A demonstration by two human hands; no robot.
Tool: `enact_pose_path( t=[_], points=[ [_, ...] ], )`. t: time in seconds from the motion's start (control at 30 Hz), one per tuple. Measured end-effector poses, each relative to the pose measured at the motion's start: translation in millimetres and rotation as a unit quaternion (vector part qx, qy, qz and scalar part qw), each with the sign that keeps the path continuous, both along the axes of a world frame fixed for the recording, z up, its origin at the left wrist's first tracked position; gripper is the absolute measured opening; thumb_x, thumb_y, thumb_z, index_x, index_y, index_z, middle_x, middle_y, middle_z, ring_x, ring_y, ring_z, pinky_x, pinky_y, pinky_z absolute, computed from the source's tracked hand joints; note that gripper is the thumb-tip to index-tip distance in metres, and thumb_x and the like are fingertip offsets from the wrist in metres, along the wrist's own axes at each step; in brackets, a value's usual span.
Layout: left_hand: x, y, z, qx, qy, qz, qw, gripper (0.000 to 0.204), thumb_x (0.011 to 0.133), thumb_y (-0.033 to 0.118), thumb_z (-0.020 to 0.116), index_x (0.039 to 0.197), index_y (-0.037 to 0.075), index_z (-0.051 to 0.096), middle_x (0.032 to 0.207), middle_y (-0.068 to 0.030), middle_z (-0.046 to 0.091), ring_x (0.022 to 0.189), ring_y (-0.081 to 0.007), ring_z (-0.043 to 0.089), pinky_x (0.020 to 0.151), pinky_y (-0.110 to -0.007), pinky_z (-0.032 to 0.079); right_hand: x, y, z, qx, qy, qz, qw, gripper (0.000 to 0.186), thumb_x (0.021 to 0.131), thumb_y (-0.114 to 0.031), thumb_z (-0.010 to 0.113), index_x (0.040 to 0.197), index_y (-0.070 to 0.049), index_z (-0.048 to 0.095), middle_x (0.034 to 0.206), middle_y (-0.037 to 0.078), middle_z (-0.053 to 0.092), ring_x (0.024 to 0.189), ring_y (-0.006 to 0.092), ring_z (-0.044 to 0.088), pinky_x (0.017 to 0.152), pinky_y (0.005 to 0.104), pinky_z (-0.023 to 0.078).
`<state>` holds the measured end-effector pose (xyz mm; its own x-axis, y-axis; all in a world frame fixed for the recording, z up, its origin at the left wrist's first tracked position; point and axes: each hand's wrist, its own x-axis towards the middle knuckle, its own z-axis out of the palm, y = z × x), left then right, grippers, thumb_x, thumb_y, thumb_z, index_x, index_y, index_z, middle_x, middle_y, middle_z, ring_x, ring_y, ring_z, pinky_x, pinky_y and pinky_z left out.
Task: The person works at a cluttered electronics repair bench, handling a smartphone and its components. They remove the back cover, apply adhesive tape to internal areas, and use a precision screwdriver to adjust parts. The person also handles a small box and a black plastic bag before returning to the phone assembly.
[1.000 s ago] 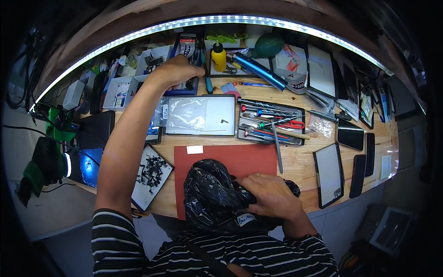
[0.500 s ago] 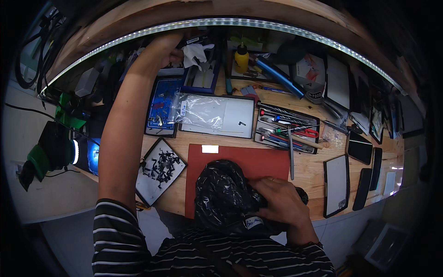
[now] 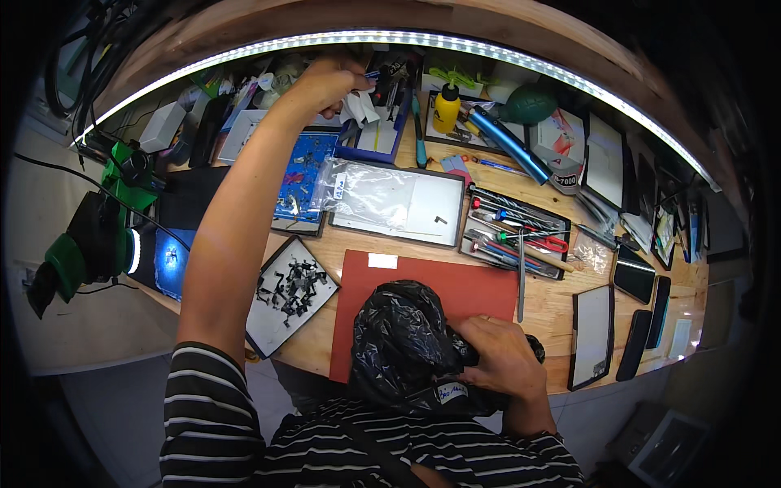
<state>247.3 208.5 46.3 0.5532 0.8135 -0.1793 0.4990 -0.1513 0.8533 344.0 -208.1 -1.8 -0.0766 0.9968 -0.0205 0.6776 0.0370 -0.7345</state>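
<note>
My left hand (image 3: 329,81) reaches to the back of the bench, fingers curled beside a crumpled white tissue (image 3: 358,106) over the purple tray (image 3: 389,145); what it holds is unclear. My right hand (image 3: 500,350) grips a crumpled black plastic bag (image 3: 394,333) with a white label (image 3: 451,392), lying over the red mat (image 3: 472,281). To the left of the mat is a tray (image 3: 277,321) of small black parts. Beyond the mat lie a white tray (image 3: 431,215) under a clear bag (image 3: 366,199) and a tray of screwdrivers (image 3: 508,236).
A microscope (image 3: 85,236) with a lit ring stands left. Several phones (image 3: 630,346) and a screen panel (image 3: 591,337) lie right. A yellow bottle (image 3: 446,110), blue cylinder (image 3: 508,146) and green air blower (image 3: 529,104) crowd the back under an LED strip (image 3: 382,37).
My left hand has moved up from the purple tray toward the back, and the white tissue now shows beside it. The view has shifted slightly; my right hand stays on the bag.
</note>
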Motion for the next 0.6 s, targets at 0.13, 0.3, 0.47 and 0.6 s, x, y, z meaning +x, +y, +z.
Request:
enact_pose_path(
  t=[0.13, 0.3, 0.47, 0.6],
  points=[
    [2.7, -18.0, -9.1, 0.322, 0.186, -0.011, 0.928, 0.05, 0.086, 0.032, 0.082, 0.125, 0.003, 0.071, 0.093, -0.0185, 0.076, 0.078, -0.0311, 0.073, 0.072, -0.043, 0.058, -2.5, 1.7, 0.6, -0.002, -0.006, -0.012, 1.0, 0.066, 0.067, -0.036, 0.092, 0.118, -0.001, 0.068, 0.097, 0.015, 0.07, 0.093, 0.0357, 0.069, 0.08, 0.0427, 0.054],
    [0.2, -49.5, 7.3, 0.367, 0.246, -0.008, 0.897, 0.047, 0.089, 0.033, 0.077, 0.124, 0.003, 0.07, 0.111, -0.0265, 0.074, 0.112, -0.0431, 0.069, 0.094, -0.052, 0.055, -2.9, -0.1, 1.8, -0.029, 0.003, -0.019, 0.999, 0.062, 0.069, -0.028, 0.09, 0.121, -0.004, 0.067, 0.105, 0.013, 0.072, 0.101, 0.036, 0.07, 0.084, 0.0433, 0.055],
    [-36.1, -157.4, 14.4, 0.398, 0.002, -0.14, 0.906, 0.04, 0.091, 0.03, 0.076, 0.12, 0.002, 0.067, 0.115, -0.0208, 0.07, 0.105, -0.0413, 0.068, 0.092, -0.048, 0.054, -7.8, 1.3, 7.4, -0.066, -0.038, -0.036, 0.996, 0.068, 0.068, -0.043, 0.093, 0.118, -0.004, 0.067, 0.105, 0.015, 0.072, 0.101, 0.0376, 0.07, 0.084, 0.0441, 0.054],
    [-83.0, -257.7, 16.0, 0.279, -0.13, -0.39, 0.868, 0.03, 0.094, 0.028, 0.072, 0.11, 0.004, 0.065, 0.098, -0.0139, 0.065, 0.097, -0.032, 0.066, 0.086, -0.042, 0.052, -17.6, 0.0, 27.7, -0.034, -0.085, -0.015, 0.996, 0.061, 0.069, -0.034, 0.092, 0.117, -0.006, 0.067, 0.103, 0.016, 0.073, 0.099, 0.0382, 0.07, 0.083, 0.0453, 0.055]
  ],
)
